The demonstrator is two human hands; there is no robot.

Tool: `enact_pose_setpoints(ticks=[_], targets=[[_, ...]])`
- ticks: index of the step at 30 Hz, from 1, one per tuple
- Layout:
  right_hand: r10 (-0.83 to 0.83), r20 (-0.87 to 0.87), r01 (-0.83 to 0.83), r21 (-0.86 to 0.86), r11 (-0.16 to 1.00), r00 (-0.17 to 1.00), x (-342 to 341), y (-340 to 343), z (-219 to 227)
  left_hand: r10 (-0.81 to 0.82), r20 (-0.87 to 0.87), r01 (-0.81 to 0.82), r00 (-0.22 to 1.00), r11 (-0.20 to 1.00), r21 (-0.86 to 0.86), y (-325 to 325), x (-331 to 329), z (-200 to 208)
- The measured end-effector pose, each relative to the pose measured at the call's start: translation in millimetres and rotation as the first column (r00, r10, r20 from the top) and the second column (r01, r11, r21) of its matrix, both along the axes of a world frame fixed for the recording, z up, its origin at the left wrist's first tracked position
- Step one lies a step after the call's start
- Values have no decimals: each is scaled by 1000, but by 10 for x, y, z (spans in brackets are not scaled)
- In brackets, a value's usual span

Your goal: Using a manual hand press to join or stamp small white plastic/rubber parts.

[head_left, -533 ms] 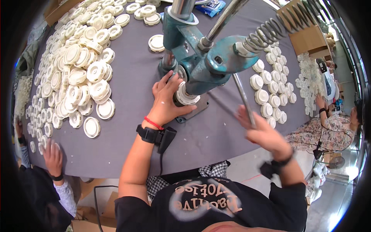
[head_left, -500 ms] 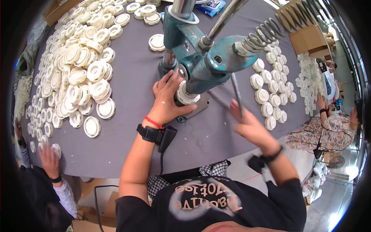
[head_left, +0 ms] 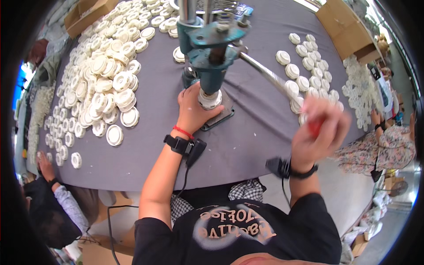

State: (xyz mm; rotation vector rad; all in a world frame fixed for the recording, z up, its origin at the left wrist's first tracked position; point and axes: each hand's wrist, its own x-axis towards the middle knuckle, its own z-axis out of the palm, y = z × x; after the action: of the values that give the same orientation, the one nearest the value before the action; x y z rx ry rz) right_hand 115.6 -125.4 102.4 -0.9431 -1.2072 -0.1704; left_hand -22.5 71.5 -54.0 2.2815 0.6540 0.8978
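A teal hand-lever press [head_left: 207,62] stands on the grey-covered table in front of me. Under its ram sits a white round plastic part [head_left: 210,100], close against the ram's lower end. My left hand [head_left: 191,109] curls round this part at the press base, fingers on its left side and thumb along the near side. Out to the right, my right hand [head_left: 320,132] is closed on the end of the press's metal lever [head_left: 269,75]; a red knob [head_left: 314,128] shows between its blurred fingers.
A large heap of white round parts [head_left: 104,84] covers the table's left. Rows of similar parts [head_left: 316,70] lie at the right, beyond the lever. Cardboard boxes [head_left: 342,28] stand at the far corners. Co-workers' hands rest at the left edge [head_left: 44,165] and right edge [head_left: 377,121].
My right hand has moved right with the lever, which now slants outward from the press. My left hand stays by the white part. The whole view has shifted somewhat.
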Motion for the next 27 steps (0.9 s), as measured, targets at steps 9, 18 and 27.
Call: enact_pose_setpoints(ticks=[9, 18, 27], targets=[[97, -265, -176, -292, 940, 959, 181, 1435, 199, 74, 96, -89, 993, 983, 158, -228, -144, 309], [-399, 842, 892, -438, -111, 363, 990, -1199, -1180, 448, -42, -331, 893, 718, 612, 577, -1305, 327], [-286, 702, 758, -613, 223, 653, 122, -944, -1547, 253, 114, -276, 961, 915, 295, -140, -597, 528]])
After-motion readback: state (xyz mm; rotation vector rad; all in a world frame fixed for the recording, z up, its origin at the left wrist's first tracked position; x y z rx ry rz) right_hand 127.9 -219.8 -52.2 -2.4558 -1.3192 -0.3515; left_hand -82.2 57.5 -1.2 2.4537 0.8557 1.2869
